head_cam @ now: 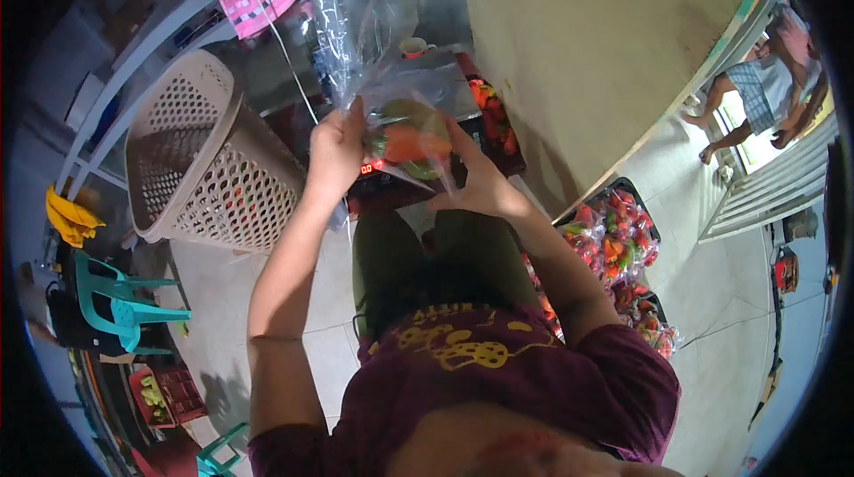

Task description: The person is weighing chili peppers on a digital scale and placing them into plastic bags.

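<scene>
A clear plastic bag (408, 136) with orange and green peppers inside is held between my two hands, above a digital scale (373, 186) with a lit red display. My left hand (338, 151) grips the gathered plastic at the bag's left side. Spread fingers of my right hand (482, 173) press against the bag's right side. Behind the bag lies the scale's flat metal plate (454, 91), partly hidden by plastic. More loose clear plastic (337, 23) stands up beyond my left hand.
At left, a tall perforated plastic basket (233, 203) holds red and green produce. Peppers (494, 116) fill a crate right of the scale. Black crates of bagged peppers (617, 237) stand on the floor at right. A cup (415, 48) sits behind the scale. Another person (767, 90) is at far right.
</scene>
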Demonstrator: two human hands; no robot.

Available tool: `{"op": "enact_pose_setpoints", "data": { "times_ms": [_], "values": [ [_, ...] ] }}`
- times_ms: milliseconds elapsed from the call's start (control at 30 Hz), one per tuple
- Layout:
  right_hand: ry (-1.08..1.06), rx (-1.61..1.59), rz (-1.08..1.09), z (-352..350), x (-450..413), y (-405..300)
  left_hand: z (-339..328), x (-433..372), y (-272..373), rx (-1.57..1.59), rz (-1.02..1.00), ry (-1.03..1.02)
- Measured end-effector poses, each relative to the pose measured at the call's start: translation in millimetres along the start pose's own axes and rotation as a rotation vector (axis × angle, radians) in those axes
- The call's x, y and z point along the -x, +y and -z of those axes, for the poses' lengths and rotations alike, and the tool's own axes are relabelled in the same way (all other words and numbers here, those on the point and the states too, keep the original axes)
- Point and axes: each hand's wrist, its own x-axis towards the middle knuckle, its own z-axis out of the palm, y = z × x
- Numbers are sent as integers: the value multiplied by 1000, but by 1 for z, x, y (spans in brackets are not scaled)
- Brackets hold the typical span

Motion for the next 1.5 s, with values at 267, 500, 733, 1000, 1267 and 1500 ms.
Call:
{"op": "enact_pose_setpoints", "data": {
  "times_ms": [267, 500, 733, 1000, 1267, 1500],
  "values": [
    [-41, -939, -680, 0, -5, 9, 5, -1, 0, -400, -500, -121],
    [-169, -582, -339, 15, 2, 20, 8, 2, -14, 146, 18, -65],
    [-378, -210, -220, 32, -12, 4, -10, 12, -1, -364, -461, -39],
    [-136, -64, -125, 13, 4, -8, -4, 13, -9, 99, 161, -39],
    [-122, -634, -364, 17, 7, 7, -13, 14, -4, -441, -477, -3],
    [-387, -1332, -546, -11, 9, -6, -26, 13, -2, -250, -784, 177]
  ]
}}
